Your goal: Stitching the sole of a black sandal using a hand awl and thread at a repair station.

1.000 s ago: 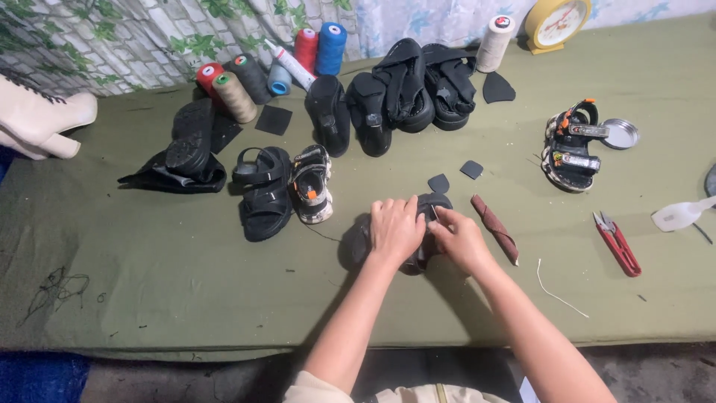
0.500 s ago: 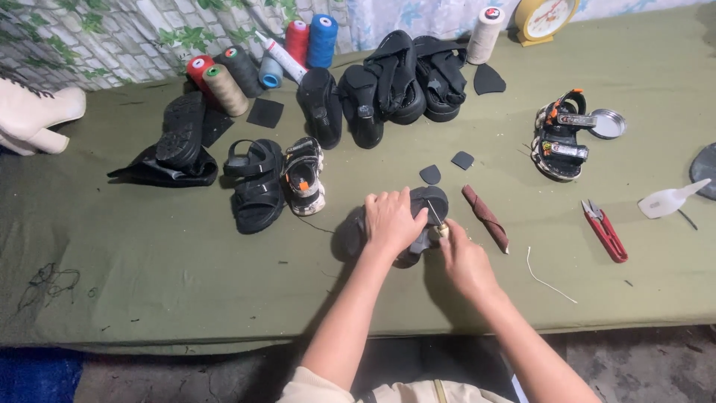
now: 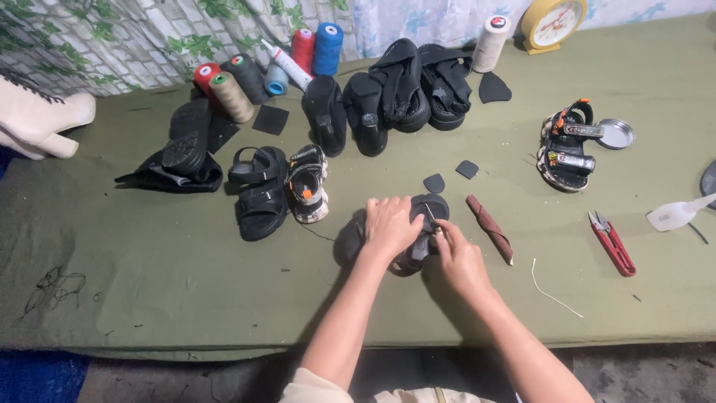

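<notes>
I am at a small shoe-repair workshop, set up by hand rather than in a factory. My worktop (image 3: pixel 112 298) is covered with olive cloth. Along its far edge stand spools of heavy thread (image 3: pixel 231 97) in red, beige, black and blue, beside a tube of glue (image 3: pixel 287 65). Black sandals (image 3: pixel 418 82) wait in a row near the far middle, more pairs (image 3: pixel 276 186) lie left of centre, and cut black patches (image 3: pixel 270 119) are scattered about. Red thread snips (image 3: pixel 613 242) lie near the right edge. A yellow clock (image 3: pixel 553 22) stands at the far right corner, before a brick-patterned wall covering (image 3: pixel 112 37) with leaves.
</notes>
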